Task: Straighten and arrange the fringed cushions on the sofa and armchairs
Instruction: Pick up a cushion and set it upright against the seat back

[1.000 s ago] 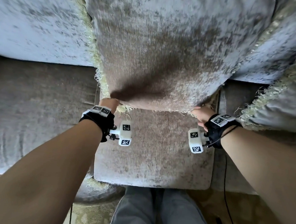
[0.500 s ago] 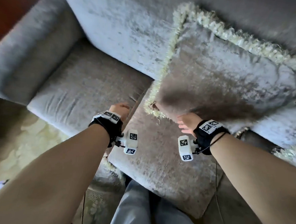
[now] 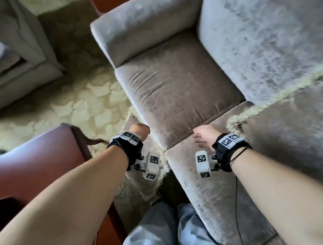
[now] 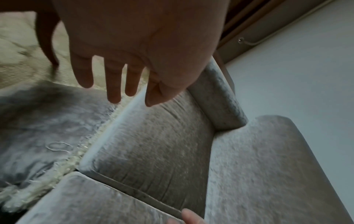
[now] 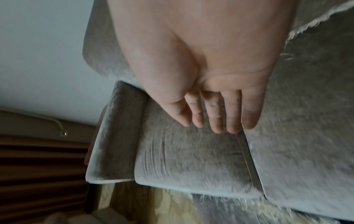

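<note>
left hand (image 3: 139,130) grip loose, empty | right hand (image 3: 203,134) grip loose, empty | fringed cushion (image 3: 297,119) leans on sofa (image 3: 178,81) back

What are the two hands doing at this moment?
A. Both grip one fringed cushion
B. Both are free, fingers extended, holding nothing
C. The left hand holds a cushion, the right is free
B: the left hand and the right hand both show extended fingers with nothing held.

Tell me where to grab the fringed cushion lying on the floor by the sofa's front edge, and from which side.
Best guess: take the fringed cushion by its two near corners, reaching down from above with both hands. It lies flat against the sofa front, its fringe edge tucked along the seat, so that side is blocked.
</note>
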